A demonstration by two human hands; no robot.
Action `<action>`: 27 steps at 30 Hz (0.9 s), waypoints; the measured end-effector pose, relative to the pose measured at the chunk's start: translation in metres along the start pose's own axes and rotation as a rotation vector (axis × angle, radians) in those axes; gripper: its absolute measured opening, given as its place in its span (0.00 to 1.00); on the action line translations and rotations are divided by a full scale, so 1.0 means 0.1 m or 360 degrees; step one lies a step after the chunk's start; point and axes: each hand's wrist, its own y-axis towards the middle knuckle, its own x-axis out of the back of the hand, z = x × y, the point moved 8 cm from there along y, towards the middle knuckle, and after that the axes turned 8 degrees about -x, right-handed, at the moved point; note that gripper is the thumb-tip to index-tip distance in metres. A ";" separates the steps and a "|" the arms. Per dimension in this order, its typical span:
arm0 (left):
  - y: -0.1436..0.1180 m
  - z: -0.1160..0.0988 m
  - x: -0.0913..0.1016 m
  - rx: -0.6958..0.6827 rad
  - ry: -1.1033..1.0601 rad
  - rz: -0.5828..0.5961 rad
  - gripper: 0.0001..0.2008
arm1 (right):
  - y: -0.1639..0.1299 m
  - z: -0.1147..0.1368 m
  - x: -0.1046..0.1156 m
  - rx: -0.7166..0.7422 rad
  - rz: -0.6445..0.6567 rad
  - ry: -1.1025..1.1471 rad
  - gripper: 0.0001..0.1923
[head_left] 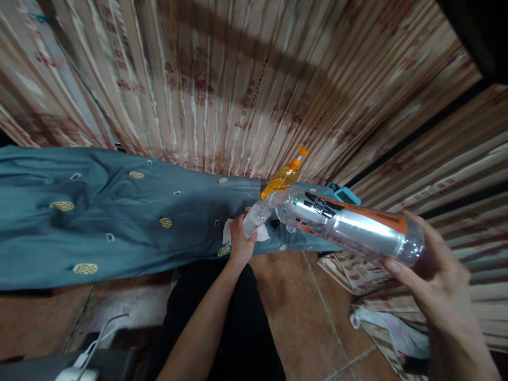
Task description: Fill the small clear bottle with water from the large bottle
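Observation:
My left hand [241,244] is wrapped around a small clear plastic bottle [257,216], which leans up and to the right. In my right hand [440,275] is a large clear plastic bottle [353,225] with a silver, black and orange label, gripped near its base. It lies nearly level, its neck pointing left and meeting the top of the small bottle. Whether liquid passes between them I cannot tell. Just behind the two necks, an amber pump bottle [281,180] with an orange pump head appears tilted. White tissue [262,233] lies under my left hand.
A grey-green cloth with yellow pineapple prints [119,222] covers the long narrow surface. Beyond it hangs a pleated curtain [222,79]. A blue-framed device [347,196] is at the right end. Below are floor tiles [293,301], a white plastic bag [397,330] and a white charger [77,373].

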 end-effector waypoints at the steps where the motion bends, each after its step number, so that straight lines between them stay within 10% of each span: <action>1: 0.00 0.00 0.00 0.0004 -0.0003 0.0005 0.30 | 0.00 0.00 0.00 0.0003 -0.0002 -0.0004 0.37; 27: 0.00 -0.01 0.00 0.0031 -0.0041 0.0024 0.30 | 0.01 -0.22 0.09 -0.0182 -0.0035 0.0072 0.40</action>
